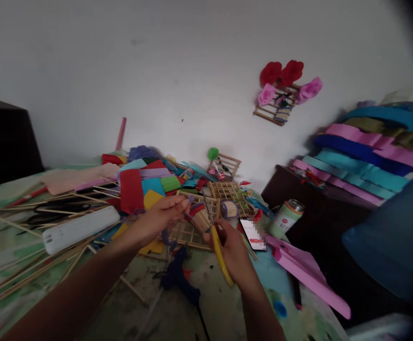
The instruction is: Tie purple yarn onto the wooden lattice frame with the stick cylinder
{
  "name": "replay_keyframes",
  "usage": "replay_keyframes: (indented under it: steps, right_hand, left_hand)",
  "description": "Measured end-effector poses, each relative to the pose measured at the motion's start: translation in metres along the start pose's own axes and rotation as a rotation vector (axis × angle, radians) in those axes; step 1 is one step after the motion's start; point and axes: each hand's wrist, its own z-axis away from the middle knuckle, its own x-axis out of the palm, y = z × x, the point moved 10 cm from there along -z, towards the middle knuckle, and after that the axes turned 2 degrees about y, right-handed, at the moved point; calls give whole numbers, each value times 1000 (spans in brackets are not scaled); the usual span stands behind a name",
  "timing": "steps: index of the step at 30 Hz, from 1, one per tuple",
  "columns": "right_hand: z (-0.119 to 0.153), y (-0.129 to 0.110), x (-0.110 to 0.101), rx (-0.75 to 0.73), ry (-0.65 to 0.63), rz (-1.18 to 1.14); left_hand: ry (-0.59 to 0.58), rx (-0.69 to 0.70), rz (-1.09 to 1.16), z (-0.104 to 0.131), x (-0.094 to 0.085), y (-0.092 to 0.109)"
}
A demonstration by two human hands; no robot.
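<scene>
My left hand (pixel 163 218) is closed in a pinch at the left end of a small bundle of wooden sticks (pixel 200 219) with a red and blue band. A thin purple strip (pixel 191 198) shows at its fingertips. My right hand (pixel 232 248) grips yellow-handled scissors (pixel 220 258), their blades pointing up past the bundle. Whether its fingers also steady the bundle, I cannot tell. Behind both hands lie a wooden stick lattice (pixel 183 234) and a second lattice (pixel 227 194). A small round stick piece (pixel 229 209) with a purple band stands beside them.
A dark blue glue gun (pixel 180 277) lies in front of my hands. Left are a white case (pixel 82 229), loose sticks and coloured paper (pixel 131 189). At right are a phone (pixel 254 234), a green jar (pixel 287 218) and a pink folded sheet (pixel 312 274). Paper flowers (pixel 291 73) hang on the wall.
</scene>
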Motion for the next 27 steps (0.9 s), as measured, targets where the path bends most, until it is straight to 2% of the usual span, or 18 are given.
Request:
replay_keyframes:
  steps: [3, 5, 6, 11, 16, 19, 21, 23, 25, 27]
  right_hand:
    - [-7, 23, -28, 153, 118, 552]
    - [-10, 45, -37, 280, 81, 901]
    - [-11, 58, -39, 330, 34, 989]
    - [-6, 105, -46, 438, -144, 1093]
    - [3, 123, -46, 445, -247, 1083]
    - [4, 116, -43, 426, -253, 1078]
    - [2, 99, -39, 384, -245, 1065]
    - [-3, 70, -27, 291, -224, 1031]
    - [-10, 32, -8, 133, -186, 897]
    - [-13, -10, 13, -57, -141, 498]
  left_hand:
    - [40, 7, 14, -2, -9, 3]
    - [49, 11, 12, -2, -11, 6]
    - [43, 11, 10, -2, -11, 7]
    - [-19, 27, -30, 3, -3, 12]
    - [-19, 37, -55, 6, -2, 16]
    - [-23, 44, -66, 7, -1, 17]
    - [-36, 37, -70, 7, 2, 14]
    - [-63, 25, -75, 8, 8, 9]
    - [-80, 20, -85, 9, 16, 4]
    - [-93, 11, -94, 10, 24, -1]
